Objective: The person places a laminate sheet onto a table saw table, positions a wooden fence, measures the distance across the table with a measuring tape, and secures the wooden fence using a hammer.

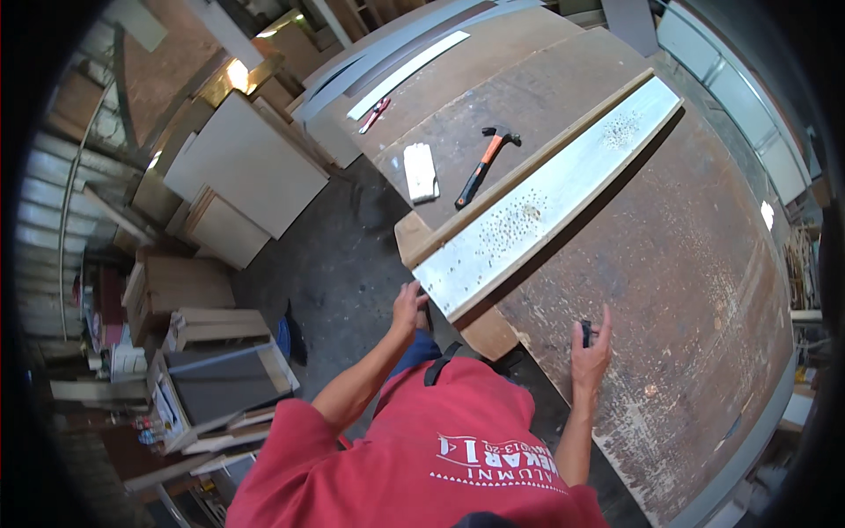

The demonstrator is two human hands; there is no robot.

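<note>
A long board with a white top lies slantwise on the workbench, its face scattered with small dark specks. At its near left end is my left hand, fingers apart and reaching to the corner; I cannot tell whether they touch it. My right hand is over the bench's right part, closed on a small black object, with one finger stretched out. Beyond the board lies a claw hammer with an orange and black handle. Left of the hammer is a white packet.
A wooden strip runs along the board's far side. Red-handled pliers and a long white strip lie farther back on the workbench. Panels lean at the left. Wooden frames stand on the floor.
</note>
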